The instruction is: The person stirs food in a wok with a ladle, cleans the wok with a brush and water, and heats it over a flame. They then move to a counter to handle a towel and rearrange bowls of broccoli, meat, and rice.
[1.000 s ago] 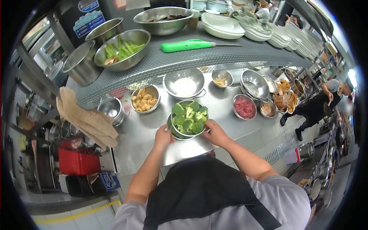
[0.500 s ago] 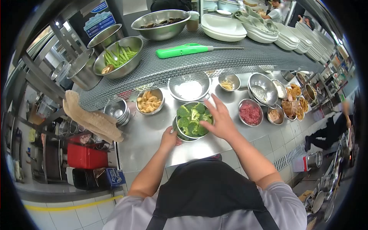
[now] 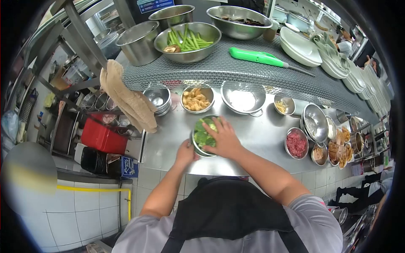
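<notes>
Broccoli florets fill a metal bowl near the front of the steel counter. My left hand grips the bowl's left side, its fingertips partly hidden. Across the top of the broccoli lies my right hand, fingers spread and palm down, covering the right part of the bowl. Behind them stand a bowl of golden-brown pieces and a metal colander.
A mesh shelf above the counter bears a bowl of green stalks, a green lighter and stacked white dishes. A bowl of red meat stands to the right. A brown towel hangs at left.
The view has swung left, so the counter and shelf things appear further right. My right hand has moved from the bowl's right rim onto the broccoli. My left hand keeps its grip.
</notes>
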{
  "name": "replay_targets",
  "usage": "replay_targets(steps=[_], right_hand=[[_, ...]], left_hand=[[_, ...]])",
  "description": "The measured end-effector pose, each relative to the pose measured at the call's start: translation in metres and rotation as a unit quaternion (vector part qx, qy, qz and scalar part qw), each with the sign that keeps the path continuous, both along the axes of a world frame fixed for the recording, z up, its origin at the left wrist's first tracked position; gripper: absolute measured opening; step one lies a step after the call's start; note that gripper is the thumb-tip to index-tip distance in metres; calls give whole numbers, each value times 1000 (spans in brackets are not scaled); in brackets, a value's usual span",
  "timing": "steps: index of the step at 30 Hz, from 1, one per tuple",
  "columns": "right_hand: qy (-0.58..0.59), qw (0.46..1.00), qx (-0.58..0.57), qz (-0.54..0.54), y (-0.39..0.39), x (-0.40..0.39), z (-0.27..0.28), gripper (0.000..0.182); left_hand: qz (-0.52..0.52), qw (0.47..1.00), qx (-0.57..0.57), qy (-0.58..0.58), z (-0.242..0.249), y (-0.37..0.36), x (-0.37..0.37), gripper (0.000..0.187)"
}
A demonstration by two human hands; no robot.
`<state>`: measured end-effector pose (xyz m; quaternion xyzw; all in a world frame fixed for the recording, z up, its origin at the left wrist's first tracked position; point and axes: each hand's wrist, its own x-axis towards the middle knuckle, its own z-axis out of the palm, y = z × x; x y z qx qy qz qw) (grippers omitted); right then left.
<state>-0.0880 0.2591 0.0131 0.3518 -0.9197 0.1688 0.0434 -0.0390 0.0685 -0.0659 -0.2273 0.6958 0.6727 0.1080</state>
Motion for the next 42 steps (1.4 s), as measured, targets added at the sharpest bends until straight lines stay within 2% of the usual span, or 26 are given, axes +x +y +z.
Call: replay_targets(steps=[2, 4, 6, 8, 10, 12, 14, 18, 20, 22, 24, 25, 27, 28, 30, 32, 37, 39, 41, 42], right_hand=[[-3, 999, -5, 32, -27, -6, -2, 81], [1, 998, -11, 65, -43, -17, -7, 81], [-34, 988, -92, 120, -53, -29, -11, 83], [-27, 989, -118, 89, -52, -33, 3, 80], [-80, 972, -219, 12, -37, -37, 7, 70], [-41, 967, -249, -24, -12, -36, -4, 63], [-108, 956, -261, -76, 18, -16, 4, 56], [-35, 960, -249, -121, 89, 9, -4, 50], [12, 946, -244, -212, 130, 20, -4, 47], [-43, 880, -339, -330, 169, 34, 11, 40], [-8, 840, -342, -420, 222, 37, 2, 33], [18, 826, -358, -435, 244, 40, 11, 32], [45, 801, -362, -475, 290, 46, 26, 30], [49, 791, -350, -500, 315, 46, 30, 31], [-10, 766, -388, -513, 371, 35, 28, 33], [-93, 716, -450, -526, 403, 25, 61, 33], [-189, 670, -530, -485, 512, -55, 56, 28], [-214, 663, -542, -469, 553, -97, 40, 26], [-206, 600, -588, -502, 594, -143, -4, 28], [-188, 584, -637, -466, 619, -165, -36, 27]], left_hand=[[71, 997, 19, -5, -5, -27, 8, 41], [62, 998, 22, -6, 4, -47, 13, 42], [47, 999, 27, -2, 13, -62, 13, 43], [92, 996, -10, -15, 16, -63, 16, 41], [114, 993, 14, -21, 19, -59, 18, 36], [94, 995, 42, 10, 14, -55, 14, 33], [66, 996, 51, -18, 4, -50, 9, 35], [37, 998, 54, 21, -12, -28, -8, 23], [14, 998, 63, 22, -14, -13, -19, 23], [-13, 998, 62, 22, -3, 5, -25, 25], [-4, 986, 164, 16, 7, 22, -21, 37], [-14, 987, 162, 11, 4, 25, -17, 37], [-27, 974, 206, -92, -4, 24, -7, 35], [-34, 975, 203, -89, -5, 26, -4, 35], [-86, 969, 177, -148, -2, 34, 5, 32], [-98, 972, 161, -141, 14, 55, 10, 31], [-116, 981, 100, -118, 27, 91, 6, 28], [-81, 989, 72, -103, 27, 94, 12, 27], [-33, 993, 59, -94, 24, 92, 25, 27], [4, 995, 49, -87, 18, 86, 35, 27]])
